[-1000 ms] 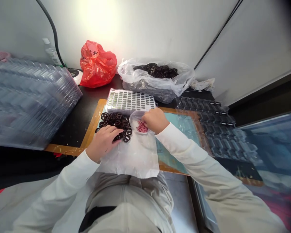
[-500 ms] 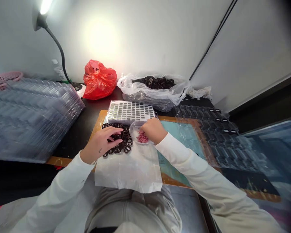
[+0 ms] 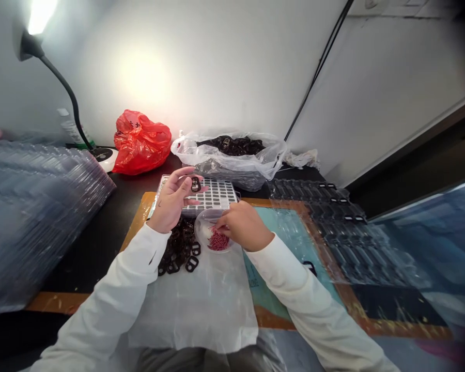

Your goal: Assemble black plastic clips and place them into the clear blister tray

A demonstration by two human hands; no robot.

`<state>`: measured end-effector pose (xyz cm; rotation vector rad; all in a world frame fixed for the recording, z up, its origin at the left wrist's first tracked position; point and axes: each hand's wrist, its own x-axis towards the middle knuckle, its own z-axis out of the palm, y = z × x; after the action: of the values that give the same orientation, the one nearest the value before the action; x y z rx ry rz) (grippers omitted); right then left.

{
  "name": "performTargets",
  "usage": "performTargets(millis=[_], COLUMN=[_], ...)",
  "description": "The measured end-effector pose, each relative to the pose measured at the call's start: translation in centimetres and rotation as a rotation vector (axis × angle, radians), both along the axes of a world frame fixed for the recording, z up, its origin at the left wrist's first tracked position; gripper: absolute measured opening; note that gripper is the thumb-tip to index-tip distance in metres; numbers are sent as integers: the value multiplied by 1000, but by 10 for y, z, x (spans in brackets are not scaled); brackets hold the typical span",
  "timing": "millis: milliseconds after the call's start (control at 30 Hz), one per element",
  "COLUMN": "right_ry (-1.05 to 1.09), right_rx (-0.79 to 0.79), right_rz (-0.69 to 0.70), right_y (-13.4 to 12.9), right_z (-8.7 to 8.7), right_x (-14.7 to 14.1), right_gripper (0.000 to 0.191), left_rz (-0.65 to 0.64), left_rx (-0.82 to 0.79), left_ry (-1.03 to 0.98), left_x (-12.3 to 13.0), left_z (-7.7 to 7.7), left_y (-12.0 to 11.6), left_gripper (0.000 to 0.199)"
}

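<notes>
Between thumb and fingers, my left hand (image 3: 172,200) pinches a small dark buckle (image 3: 196,184) raised over a compartment tray (image 3: 217,192). Below that wrist lies a heap of similar dark buckles (image 3: 183,245) on a white sheet (image 3: 194,305). My right hand (image 3: 245,225) reaches into a round clear dish (image 3: 201,235) with its fingers pinched together. Inside the dish is a pile of small pinkish-red slender pieces (image 3: 218,241). Whether a piece is between the right fingertips is too small to tell.
Stacked clear plastic trays (image 3: 42,206) stand at the left, and more clear trays (image 3: 333,227) lie at the right. Behind are a red plastic bag (image 3: 141,142), a white bag (image 3: 232,168) holding dark buckles, and a desk lamp (image 3: 67,88). One dark piece (image 3: 309,267) lies beside my right forearm.
My left hand has risen from the heap with a buckle in its fingers. My right hand stays at the dish, its fingers now showing more. The whole view has shifted slightly.
</notes>
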<state>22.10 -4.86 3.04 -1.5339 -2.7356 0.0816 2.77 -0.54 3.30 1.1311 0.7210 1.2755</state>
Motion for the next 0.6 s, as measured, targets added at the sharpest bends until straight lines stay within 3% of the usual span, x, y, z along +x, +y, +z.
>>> performTargets(millis=[167, 300, 400, 500, 600], right_ry=[112, 431, 644, 686, 665], right_rx=[-72, 176, 374, 456, 441], right_rz=[-2, -100, -80, -29, 49], right_y=[7, 6, 4, 7, 12], right_z=[3, 19, 28, 32, 32], right_x=[5, -1, -13, -23, -25], right_gripper=[11, 19, 35, 42, 31], left_rz=[51, -34, -158, -239, -279], left_rx=[-81, -118, -143, -161, -170], left_ry=[-71, -161, -248, -308, -347], left_x=[-5, 0, 3, 3, 4], left_z=[-20, -20, -16, -14, -11], left_y=[5, 0, -9, -16, -19], left_gripper=[52, 46, 52, 60, 65])
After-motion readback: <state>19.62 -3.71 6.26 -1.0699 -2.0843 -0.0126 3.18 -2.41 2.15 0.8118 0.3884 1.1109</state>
